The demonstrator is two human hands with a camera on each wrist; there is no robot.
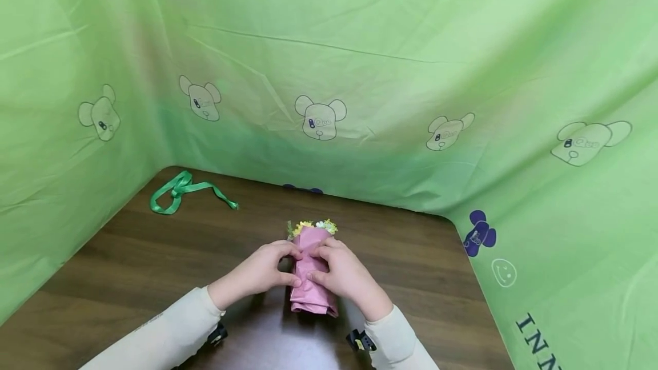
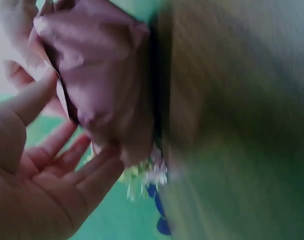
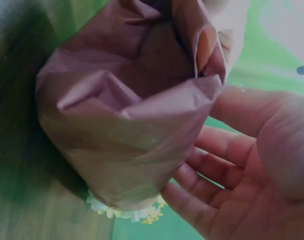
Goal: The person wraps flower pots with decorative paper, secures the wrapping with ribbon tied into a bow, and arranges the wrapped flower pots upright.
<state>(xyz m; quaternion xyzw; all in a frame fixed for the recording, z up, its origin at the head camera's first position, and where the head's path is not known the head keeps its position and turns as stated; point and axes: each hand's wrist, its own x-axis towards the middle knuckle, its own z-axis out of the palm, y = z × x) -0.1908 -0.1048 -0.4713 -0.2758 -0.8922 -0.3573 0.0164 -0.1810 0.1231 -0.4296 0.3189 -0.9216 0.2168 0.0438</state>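
Observation:
A small bouquet [image 1: 332, 224] of yellow and white flowers lies on the table, rolled in pink wrapping paper [image 1: 313, 296]. Its blossoms point away from me, and the paper's open, folded end faces me. From the left side my left hand [image 1: 264, 267] holds the wrap, thumb and fingertips on its upper face near a paper edge [image 2: 64, 95]. My right hand [image 1: 346, 276] holds it from the other side, its thumb by the open rim [image 3: 209, 87] and its bent fingers against the paper. Stems inside the wrap are hidden.
A loosely looped green ribbon [image 1: 177, 190] lies at the table's far left. Green printed cloth [image 1: 319, 73] hangs behind the brown wooden table [image 1: 411, 256] and along both its sides.

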